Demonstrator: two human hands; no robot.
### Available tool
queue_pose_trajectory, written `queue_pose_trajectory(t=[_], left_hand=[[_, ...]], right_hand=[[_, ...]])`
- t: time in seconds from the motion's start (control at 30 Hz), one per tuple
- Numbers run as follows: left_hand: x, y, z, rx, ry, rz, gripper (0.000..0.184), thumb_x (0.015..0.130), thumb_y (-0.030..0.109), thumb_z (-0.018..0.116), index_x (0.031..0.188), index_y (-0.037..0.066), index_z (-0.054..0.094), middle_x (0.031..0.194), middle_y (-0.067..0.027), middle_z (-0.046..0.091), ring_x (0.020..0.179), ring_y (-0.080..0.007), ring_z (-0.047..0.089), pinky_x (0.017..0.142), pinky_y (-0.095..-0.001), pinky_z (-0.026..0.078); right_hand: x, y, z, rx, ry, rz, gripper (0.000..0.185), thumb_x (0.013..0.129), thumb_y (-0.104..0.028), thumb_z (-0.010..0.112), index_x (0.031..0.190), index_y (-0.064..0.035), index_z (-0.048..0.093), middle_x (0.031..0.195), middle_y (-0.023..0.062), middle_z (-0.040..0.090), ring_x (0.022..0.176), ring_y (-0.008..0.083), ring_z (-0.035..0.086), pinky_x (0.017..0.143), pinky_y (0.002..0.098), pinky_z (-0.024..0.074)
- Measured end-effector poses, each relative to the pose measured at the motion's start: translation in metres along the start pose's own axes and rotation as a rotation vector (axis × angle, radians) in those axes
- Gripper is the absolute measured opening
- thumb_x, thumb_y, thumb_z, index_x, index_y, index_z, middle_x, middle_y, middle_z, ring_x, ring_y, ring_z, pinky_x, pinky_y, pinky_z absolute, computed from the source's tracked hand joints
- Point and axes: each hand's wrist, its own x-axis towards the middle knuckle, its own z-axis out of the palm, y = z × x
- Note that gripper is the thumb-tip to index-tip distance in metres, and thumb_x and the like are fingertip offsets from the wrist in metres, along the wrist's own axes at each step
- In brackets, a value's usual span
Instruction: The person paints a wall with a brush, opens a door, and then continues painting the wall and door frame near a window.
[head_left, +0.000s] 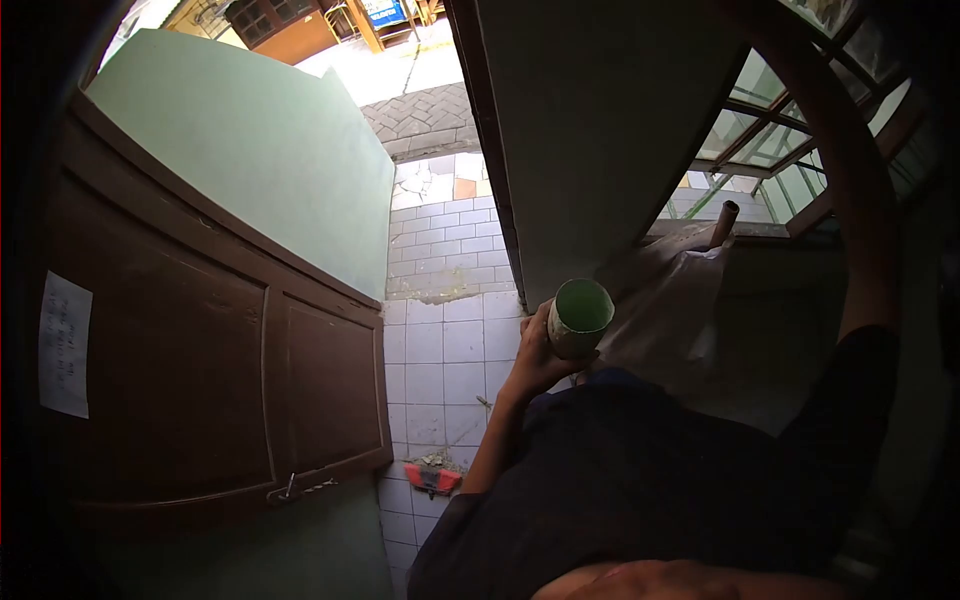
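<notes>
My left hand (543,352) is wrapped around an open-topped cylindrical can (580,312), held upright in front of my body. The inside of the can is pale green, and its outer side is light and stained. How much is in it I cannot make out. My right arm (862,215) reaches up along the right side near the window, and its hand lies beyond the top of the view.
A brown door (170,340) with a paper note (65,345) stands on the left. A red and black object (433,478) lies with debris on the tiled floor (425,380). At right are a paned window (765,125), draped sheeting (665,310) and an upright tube (725,222).
</notes>
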Motion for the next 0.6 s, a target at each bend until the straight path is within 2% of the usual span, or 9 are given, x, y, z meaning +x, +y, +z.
queue_pose_trajectory(t=[0.03, 0.1, 0.13, 0.2, 0.33, 0.37, 0.43, 0.5, 0.6], left_hand=[[-0.003, -0.002, -0.003, -0.001, 0.013, -0.005, 0.101, 0.065, 0.031, 0.1, 0.151, 0.011, 0.053, 0.14, -0.0117, 0.065, 0.132, -0.0358, 0.054, 0.117, -0.0477, 0.038], [-0.009, -0.006, -0.009, -0.063, -0.003, -0.064, 0.1, 0.065, 0.03, 0.1, 0.151, 0.011, 0.053, 0.14, -0.0118, 0.065, 0.132, -0.0357, 0.054, 0.116, -0.0476, 0.038], [-0.011, -0.004, -0.011, -0.065, 0.004, -0.071, 0.1, 0.065, 0.03, 0.1, 0.151, 0.011, 0.053, 0.14, -0.0118, 0.065, 0.132, -0.0357, 0.054, 0.116, -0.0476, 0.038], [-0.012, 0.002, -0.014, -0.003, 0.103, 0.07, 0.085, 0.068, 0.02, 0.098, 0.14, 0.004, 0.055, 0.128, -0.0158, 0.071, 0.115, -0.0321, 0.071, 0.1, -0.045, 0.056], [-0.021, 0.009, -0.027, 0.042, 0.044, -0.029, 0.097, 0.066, 0.025, 0.096, 0.151, 0.011, 0.052, 0.14, -0.0114, 0.066, 0.133, -0.0353, 0.055, 0.116, -0.0479, 0.039], [-0.023, 0.012, -0.03, 0.047, 0.043, -0.033, 0.097, 0.066, 0.025, 0.096, 0.151, 0.011, 0.052, 0.14, -0.0114, 0.066, 0.133, -0.0353, 0.055, 0.116, -0.0479, 0.039], [-0.024, 0.019, -0.033, 0.064, 0.051, -0.018, 0.097, 0.066, 0.026, 0.096, 0.151, 0.011, 0.052, 0.14, -0.0121, 0.066, 0.133, -0.0362, 0.056, 0.116, -0.0481, 0.039], [-0.025, 0.022, -0.033, 0.107, 0.079, -0.006, 0.092, 0.067, 0.023, 0.098, 0.146, 0.009, 0.053, 0.135, -0.0136, 0.067, 0.128, -0.035, 0.059, 0.111, -0.0482, 0.044], [-0.029, 0.02, -0.035, 0.144, 0.105, -0.014, 0.087, 0.067, 0.02, 0.099, 0.141, 0.006, 0.054, 0.129, -0.0152, 0.068, 0.123, -0.0338, 0.063, 0.106, -0.048, 0.05]], right_hand=[[-0.027, -0.04, 0.033, -0.004, 0.25, -0.047, 0.009, 0.081, 0.0, 0.078, 0.086, -0.0041, 0.072, 0.095, 0.0127, 0.077, 0.084, 0.0281, 0.075, 0.067, 0.041, 0.0574], [-0.068, -0.114, -0.022, 0.263, -0.404, -0.057, 0.035, 0.072, -0.015, 0.088, 0.1, -0.0078, 0.068, 0.117, 0.0108, 0.07, 0.101, 0.024, 0.074, 0.081, 0.038, 0.0627], [-0.088, -0.146, -0.026, 0.287, -0.417, -0.04, 0.038, 0.067, -0.018, 0.088, 0.098, -0.0079, 0.068, 0.118, 0.0112, 0.068, 0.102, 0.0232, 0.073, 0.079, 0.0379, 0.063], [-0.111, -0.197, -0.038, 0.49, -0.501, 0.02, 0.038, 0.065, -0.018, 0.088, 0.095, -0.0079, 0.068, 0.115, 0.0099, 0.066, 0.098, 0.0224, 0.072, 0.074, 0.0374, 0.063], [-0.131, -0.251, -0.053, 1.006, -0.689, 0.153, 0.023, 0.074, -0.011, 0.083, 0.092, -0.0085, 0.07, 0.094, 0.0081, 0.064, 0.083, 0.0236, 0.07, 0.071, 0.0382, 0.0613], [-0.129, -0.247, -0.05, 1.008, -0.687, 0.158, 0.023, 0.074, -0.011, 0.083, 0.092, -0.0085, 0.07, 0.094, 0.0081, 0.064, 0.083, 0.0236, 0.07, 0.071, 0.0382, 0.0613], [-0.118, -0.211, -0.027, 1.069, -0.596, 0.443, 0.019, 0.074, -0.008, 0.081, 0.089, -0.0088, 0.07, 0.088, 0.0066, 0.063, 0.076, 0.0234, 0.069, 0.066, 0.0418, 0.0587], [-0.097, -0.147, 0.002, 1.066, -0.419, 0.554, 0.027, 0.073, -0.007, 0.084, 0.096, -0.0095, 0.072, 0.107, 0.0025, 0.069, 0.092, 0.0215, 0.072, 0.072, 0.0363, 0.0614], [0.01, -0.054, -0.028, 0.871, -0.292, 0.495, 0.009, 0.084, 0.001, 0.079, 0.087, -0.0046, 0.073, 0.096, 0.0117, 0.078, 0.086, 0.0271, 0.076, 0.068, 0.0409, 0.0576]])
